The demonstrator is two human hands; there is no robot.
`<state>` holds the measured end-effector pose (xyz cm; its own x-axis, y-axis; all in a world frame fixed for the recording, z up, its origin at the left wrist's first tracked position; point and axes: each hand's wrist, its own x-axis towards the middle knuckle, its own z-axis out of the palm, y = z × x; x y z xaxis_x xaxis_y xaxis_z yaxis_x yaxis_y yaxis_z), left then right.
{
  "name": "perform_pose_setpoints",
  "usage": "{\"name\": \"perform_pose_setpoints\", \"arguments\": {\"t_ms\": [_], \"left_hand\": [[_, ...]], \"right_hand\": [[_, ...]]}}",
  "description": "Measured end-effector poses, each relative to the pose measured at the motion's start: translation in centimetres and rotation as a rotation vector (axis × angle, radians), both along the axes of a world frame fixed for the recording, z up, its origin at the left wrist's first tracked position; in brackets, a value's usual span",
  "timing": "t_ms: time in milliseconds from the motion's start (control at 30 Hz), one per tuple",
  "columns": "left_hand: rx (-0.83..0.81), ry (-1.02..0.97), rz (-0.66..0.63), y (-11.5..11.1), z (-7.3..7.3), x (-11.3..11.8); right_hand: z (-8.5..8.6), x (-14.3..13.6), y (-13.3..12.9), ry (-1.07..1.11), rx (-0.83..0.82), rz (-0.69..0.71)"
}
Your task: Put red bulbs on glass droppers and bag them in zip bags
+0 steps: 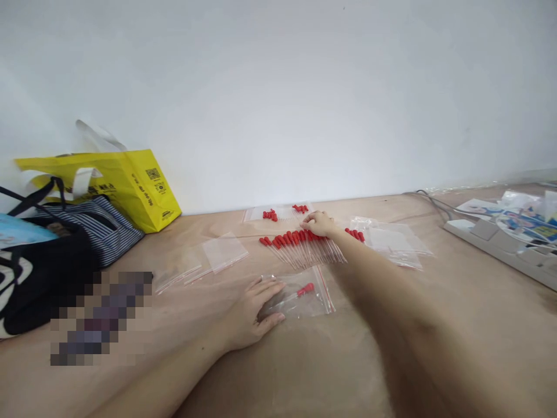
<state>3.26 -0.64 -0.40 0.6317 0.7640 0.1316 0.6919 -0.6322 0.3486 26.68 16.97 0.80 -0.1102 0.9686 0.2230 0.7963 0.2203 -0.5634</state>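
Note:
My left hand rests open on the left part of a clear zip bag, fingers spread. Inside this bag lies a dropper with a red bulb and a clear stem. Farther off, my right hand reaches over a row of droppers, its fingers bent together at the red bulbs. What its fingertips hold, if anything, is hidden. The row's clear stems point toward me. A few more red bulbs show right of my right wrist.
Behind the row lies a bag with red bulbs on or in it. Flat zip bags lie left and right. A yellow bag and a striped pouch stand left; a power strip lies right.

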Motion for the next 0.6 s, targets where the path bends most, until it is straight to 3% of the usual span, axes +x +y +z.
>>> {"name": "perform_pose_setpoints", "arguments": {"t_ms": [133, 233, 333, 467, 600], "left_hand": [[0.000, -0.020, 0.000, 0.0, 0.1, 0.1], [0.014, -0.026, 0.003, 0.0, 0.1, 0.2], [0.018, -0.016, 0.003, 0.1, -0.1, 0.1], [0.013, -0.007, -0.002, 0.3, -0.4, -0.1], [0.020, -0.024, 0.005, 0.4, -0.4, 0.0]], "right_hand": [[1.2, 1.5, -1.4, 0.184, 0.007, 0.079], [1.4, 3.4, -3.9, 0.505, 0.045, 0.143], [0.4, 5.1, -7.5, 0.851, 0.056, 0.096], [-1.6, 6.0, -11.7, 0.988, -0.029, 0.009], [-3.0, 5.4, -13.5, 1.057, -0.119, -0.018]]}}
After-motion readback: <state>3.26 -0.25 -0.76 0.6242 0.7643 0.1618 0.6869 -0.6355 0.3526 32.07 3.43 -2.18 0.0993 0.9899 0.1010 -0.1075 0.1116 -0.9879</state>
